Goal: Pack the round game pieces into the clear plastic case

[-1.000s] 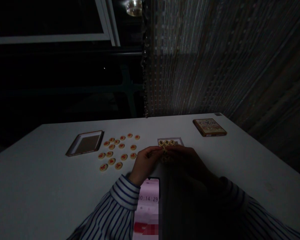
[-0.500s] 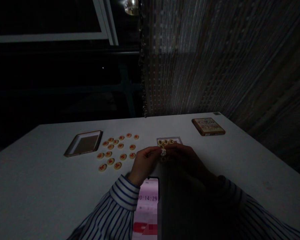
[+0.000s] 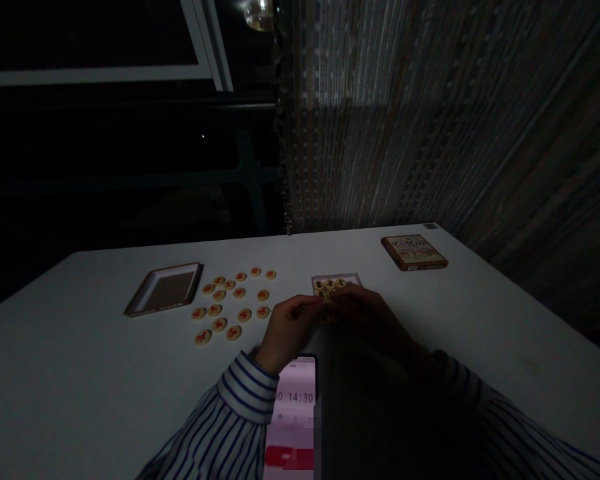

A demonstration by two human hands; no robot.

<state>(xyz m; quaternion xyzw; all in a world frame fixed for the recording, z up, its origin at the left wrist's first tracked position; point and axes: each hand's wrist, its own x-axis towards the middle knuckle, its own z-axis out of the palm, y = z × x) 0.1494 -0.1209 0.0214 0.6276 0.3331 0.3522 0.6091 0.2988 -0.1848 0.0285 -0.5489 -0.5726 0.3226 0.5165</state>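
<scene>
Both hands meet over the near part of a small tray that holds several round wooden pieces with black characters. My left hand has its thumb and fingers pinched together at the tray's near left; what lies between the fingertips is too dark to make out. Beside it, my right hand bends over the tray in deep shadow, and its fingertips are hard to see. Left of my hands, several round pieces with red characters lie spread on the white table.
An open, shallow box part lies at the table's left. At the back right is a flat box with a printed top. A lit phone showing a timer lies below my hands. Bead strings hang behind the table.
The light piece seen between my fingertips is no longer visible there, and another black-character piece shows in the tray's second row. The view has shifted slightly.
</scene>
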